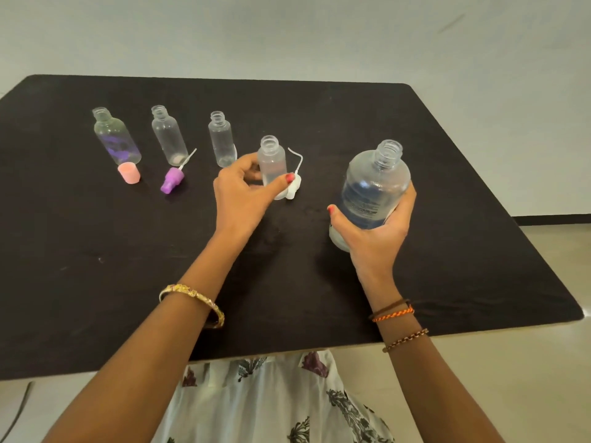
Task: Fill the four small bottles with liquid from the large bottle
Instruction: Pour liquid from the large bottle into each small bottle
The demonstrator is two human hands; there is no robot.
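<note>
Four small clear bottles stand uncapped in a row on the black table (96, 251). My left hand (240, 193) grips the rightmost small bottle (271, 161), which holds some clear liquid. The third small bottle (221, 139), the second (169, 135) and the far-left one (115, 135) with a purple tint stand apart from my hands. My right hand (377, 231) holds the large open bottle (375, 183) upright near the table; it is partly filled with clear liquid.
A pink cap (129, 172) lies before the far-left bottle. A purple spray top (172, 180) with its tube lies before the second. A white spray top (292, 187) with a tube sits behind my left hand. A white cap (335, 238) shows under my right hand.
</note>
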